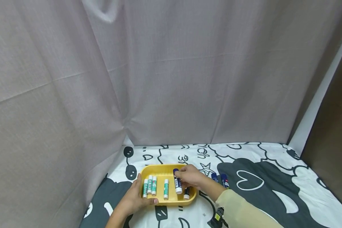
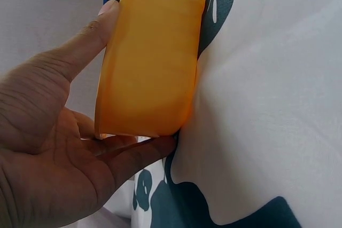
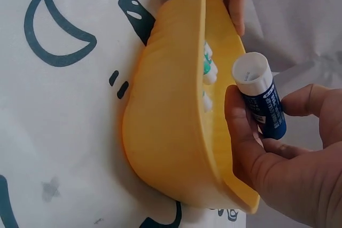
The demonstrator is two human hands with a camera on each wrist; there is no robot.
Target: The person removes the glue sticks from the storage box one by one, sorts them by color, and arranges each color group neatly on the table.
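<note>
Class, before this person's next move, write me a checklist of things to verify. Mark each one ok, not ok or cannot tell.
1. Yellow plastic tray with rounded corners steadied: ok, the left hand holds its near left corner.
2. Dark-blue and white cylindrical stick secure: ok, pinched between the thumb and fingers of the right hand.
3. Held stick clear of the tray rim: ok, it appears raised above it.
4. Four green-and-white cylindrical sticks inside the tray: ok.
5. No sticks outside the tray: not ok, two dark-blue cylindrical sticks are on the printed cloth to its right.
6. Caps firmly closed: cannot tell.
</note>
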